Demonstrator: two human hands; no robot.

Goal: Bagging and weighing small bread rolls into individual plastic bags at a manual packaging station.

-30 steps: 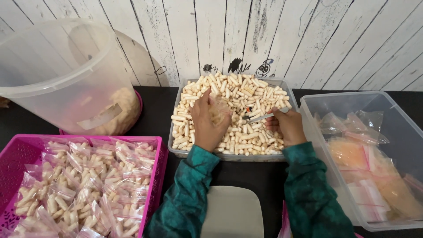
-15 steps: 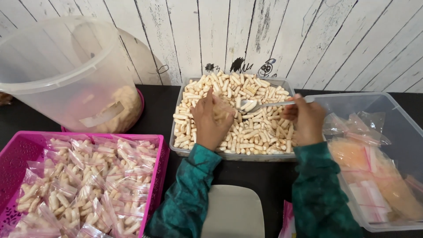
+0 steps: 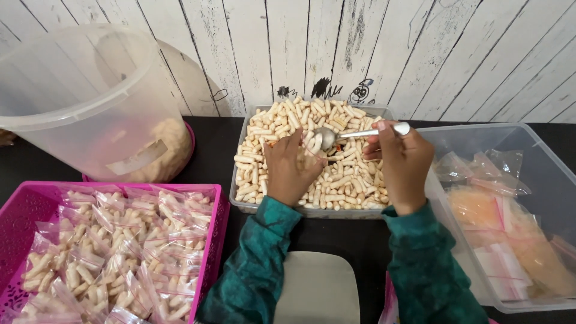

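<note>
Just below both wrists lies a pale flat scale platform (image 3: pixel 318 288). The left hand (image 3: pixel 291 171) rests knuckles-up in the grey tray (image 3: pixel 300 211) of pale puffed snack sticks (image 3: pixel 345 180); whether it grips anything cannot be told. The right hand (image 3: pixel 403 162) pinches the metal spoon (image 3: pixel 354 135) by its handle end, bowl levelled leftward. Sticks judged light, brittle; spoon rigid, smooth.

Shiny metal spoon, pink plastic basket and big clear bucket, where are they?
shiny metal spoon (image 3: pixel 327 138), head view, on its bowl.
pink plastic basket (image 3: pixel 217 223), head view, on its right wall.
big clear bucket (image 3: pixel 90 114), head view, on its side.
</note>
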